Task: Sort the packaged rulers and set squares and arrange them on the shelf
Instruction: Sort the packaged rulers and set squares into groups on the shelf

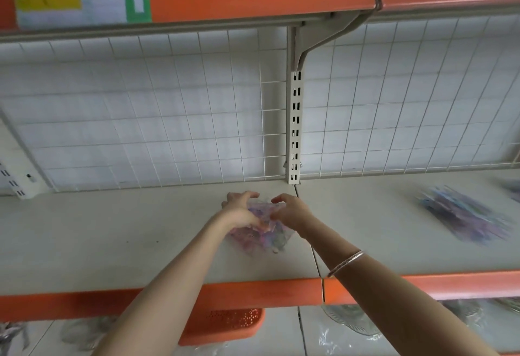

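A beige metal shelf board (112, 231) with an orange front strip (261, 293) stands before a white wire grid (140, 119). A pale slotted upright post (295, 130) rises at the back, just beyond the fingertips. The left hand (239, 210) and the right hand (292, 210) meet at the middle of the board on a bundle of clear plastic packets (267, 239) printed in purple and pink (the contents are too blurred to read). The fingers of both hands are curled over the far end of the bundle, with the thumbs closing from the near side, so each hand grips it. The rest of the bundle lies on the board, behind the fingers and toward the wrists. A thin silver bangle (345, 263) sits on the right forearm. Well to the right of the right fingers lies a second heap of purple and blue packets (464, 215), smeared by blur. Under the board, below the left forearm, an orange perforated plastic basket (225, 324) shows.
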Available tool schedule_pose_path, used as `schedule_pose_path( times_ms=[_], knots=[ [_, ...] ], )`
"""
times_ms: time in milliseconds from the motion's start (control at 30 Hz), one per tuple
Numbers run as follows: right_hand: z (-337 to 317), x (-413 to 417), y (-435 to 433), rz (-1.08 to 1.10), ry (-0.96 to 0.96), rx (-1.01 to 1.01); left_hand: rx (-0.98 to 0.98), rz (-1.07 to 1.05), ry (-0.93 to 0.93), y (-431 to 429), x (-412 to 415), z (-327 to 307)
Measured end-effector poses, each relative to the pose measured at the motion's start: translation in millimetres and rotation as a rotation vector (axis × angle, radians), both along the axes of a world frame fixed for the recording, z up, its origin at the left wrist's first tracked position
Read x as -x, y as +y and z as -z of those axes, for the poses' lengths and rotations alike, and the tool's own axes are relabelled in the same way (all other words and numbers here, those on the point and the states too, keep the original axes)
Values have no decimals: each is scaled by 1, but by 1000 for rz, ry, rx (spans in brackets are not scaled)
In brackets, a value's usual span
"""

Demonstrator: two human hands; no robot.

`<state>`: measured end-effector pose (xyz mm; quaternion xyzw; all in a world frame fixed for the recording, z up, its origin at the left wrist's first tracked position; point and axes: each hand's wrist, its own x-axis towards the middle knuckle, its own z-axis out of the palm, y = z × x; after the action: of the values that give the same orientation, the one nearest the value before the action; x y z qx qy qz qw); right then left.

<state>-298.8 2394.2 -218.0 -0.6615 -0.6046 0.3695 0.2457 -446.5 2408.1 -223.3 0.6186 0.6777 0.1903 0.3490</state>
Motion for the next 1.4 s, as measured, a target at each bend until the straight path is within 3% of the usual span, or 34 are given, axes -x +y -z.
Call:
schedule_pose_path(
  times_ms=[200,433,733,1100,1400],
  knots=[
    [0,-4,9,-27,-162,-47,-5,54,-95,9,4,-6],
    [-5,-7,17,-68,-214,-140,-215,-69,-88,13,7,-8],
    [-10,14,28,-37,-213,-202,-140,-234,-625,22,31,-9],
    [-13,77,35,66,-3,-249,-107,-290,-877,28,82,-7],
    [-3,117,33,98,181,-262,-63,-349,-966,33,120,-8]
  ],
)
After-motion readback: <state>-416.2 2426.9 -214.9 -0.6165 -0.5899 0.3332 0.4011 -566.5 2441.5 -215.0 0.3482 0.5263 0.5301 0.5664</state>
